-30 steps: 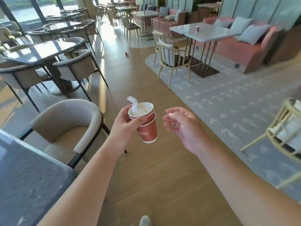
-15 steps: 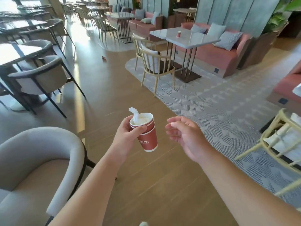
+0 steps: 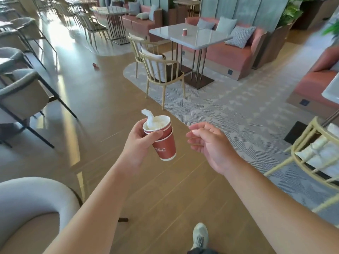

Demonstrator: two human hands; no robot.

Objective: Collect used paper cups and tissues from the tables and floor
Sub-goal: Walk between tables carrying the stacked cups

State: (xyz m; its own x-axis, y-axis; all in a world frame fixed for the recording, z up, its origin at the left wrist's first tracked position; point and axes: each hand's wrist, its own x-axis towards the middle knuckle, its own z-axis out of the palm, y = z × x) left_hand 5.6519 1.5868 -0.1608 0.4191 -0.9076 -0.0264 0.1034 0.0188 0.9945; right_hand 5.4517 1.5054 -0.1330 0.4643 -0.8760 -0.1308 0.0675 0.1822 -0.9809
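My left hand grips a stack of red paper cups nested together, held tilted in front of me. A crumpled white tissue sticks out of the top cup. Beside the stack, my right hand hovers with loosely curled fingers and holds nothing. Another red paper cup stands on the grey table ahead by the pink sofa. A small red cup lies on the wooden floor farther off to the left.
Two cream wooden chairs stand in front of the grey table on a patterned carpet. Grey armchairs line the left side, one close at my lower left. Another cream chair is at the right.
I have walked forward and turned right; the grey table with the cup is nearer and more central. My left hand keeps its grip on the cups; my right hand has opened a little.
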